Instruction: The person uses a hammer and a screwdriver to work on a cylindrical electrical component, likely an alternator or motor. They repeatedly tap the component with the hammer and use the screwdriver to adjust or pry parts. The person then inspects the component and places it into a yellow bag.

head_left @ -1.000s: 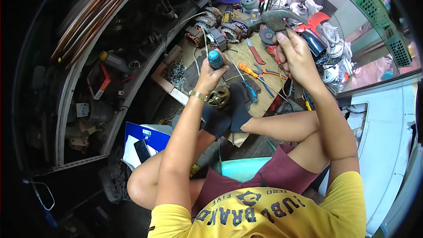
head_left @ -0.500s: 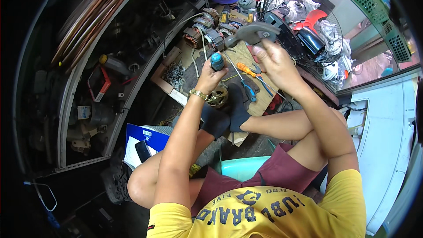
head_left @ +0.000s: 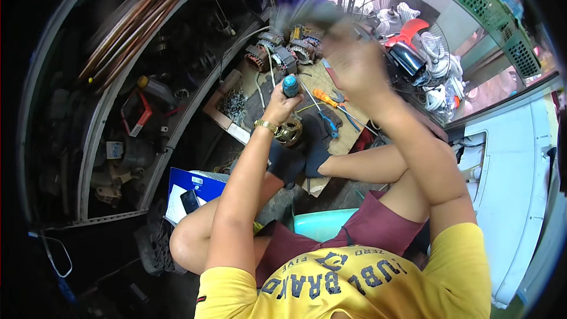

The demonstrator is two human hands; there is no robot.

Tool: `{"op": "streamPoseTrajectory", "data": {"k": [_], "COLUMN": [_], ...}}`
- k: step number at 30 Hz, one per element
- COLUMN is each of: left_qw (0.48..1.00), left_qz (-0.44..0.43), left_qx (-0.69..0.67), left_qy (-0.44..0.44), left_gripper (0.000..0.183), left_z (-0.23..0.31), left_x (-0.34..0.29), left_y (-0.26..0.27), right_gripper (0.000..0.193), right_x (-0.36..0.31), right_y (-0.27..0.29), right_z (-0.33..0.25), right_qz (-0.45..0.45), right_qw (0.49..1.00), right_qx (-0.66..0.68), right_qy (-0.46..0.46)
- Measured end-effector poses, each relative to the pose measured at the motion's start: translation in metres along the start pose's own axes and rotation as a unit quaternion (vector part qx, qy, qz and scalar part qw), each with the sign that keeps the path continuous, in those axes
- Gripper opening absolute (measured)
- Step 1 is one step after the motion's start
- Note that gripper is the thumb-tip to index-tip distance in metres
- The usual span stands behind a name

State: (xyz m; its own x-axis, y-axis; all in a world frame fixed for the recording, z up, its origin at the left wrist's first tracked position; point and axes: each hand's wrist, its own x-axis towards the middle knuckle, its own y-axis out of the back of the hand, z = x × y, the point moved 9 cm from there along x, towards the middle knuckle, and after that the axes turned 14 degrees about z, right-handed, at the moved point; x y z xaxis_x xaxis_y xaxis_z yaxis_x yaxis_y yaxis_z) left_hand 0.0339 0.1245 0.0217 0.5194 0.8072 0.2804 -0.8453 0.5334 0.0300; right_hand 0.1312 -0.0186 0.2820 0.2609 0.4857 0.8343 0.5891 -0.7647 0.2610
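While a wooden board (head_left: 315,75) carried motor coils (head_left: 282,61) along its far edge, a blurred hammer (head_left: 307,15) hung by the right hand (head_left: 354,62), fingers too smeared to tell. Left hand (head_left: 281,105) curled tight around a blue-topped tool (head_left: 290,84) over the board, in from that edge; keeping it steady, knuckles low, seemed smart. Shirt lettering (head_left: 331,274) was readable, a white label (head_left: 196,178) wasn't.
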Motion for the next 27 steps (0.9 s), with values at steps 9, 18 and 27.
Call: {"op": "streamPoseTrajectory", "data": {"k": [9, 18, 27], "left_qw": [0.964, 0.981, 0.763], "left_qz": [0.172, 0.161, -0.091], "left_qx": [-0.199, 0.079, 0.622], "left_qy": [0.037, -0.079, 0.151], "left_gripper": [0.02, 0.068, 0.045], "left_z": [0.046, 0.146, -0.058], "left_x": [-0.03, -0.098, -0.282], "left_y": [0.014, -0.057, -0.089], "right_gripper": [0.045, 0.027, 0.018], "right_x": [-0.096, -0.169, -0.163], "right_y": [0.014, 0.014, 0.115], "right_z": [0.076, 0.096, 0.127], "right_qz": [-0.105, 0.022, 0.216], "right_qw": [0.967, 0.902, 0.866], "right_qx": [-0.027, 0.221, 0.191], "right_qy": [-0.23, -0.37, -0.409]}}
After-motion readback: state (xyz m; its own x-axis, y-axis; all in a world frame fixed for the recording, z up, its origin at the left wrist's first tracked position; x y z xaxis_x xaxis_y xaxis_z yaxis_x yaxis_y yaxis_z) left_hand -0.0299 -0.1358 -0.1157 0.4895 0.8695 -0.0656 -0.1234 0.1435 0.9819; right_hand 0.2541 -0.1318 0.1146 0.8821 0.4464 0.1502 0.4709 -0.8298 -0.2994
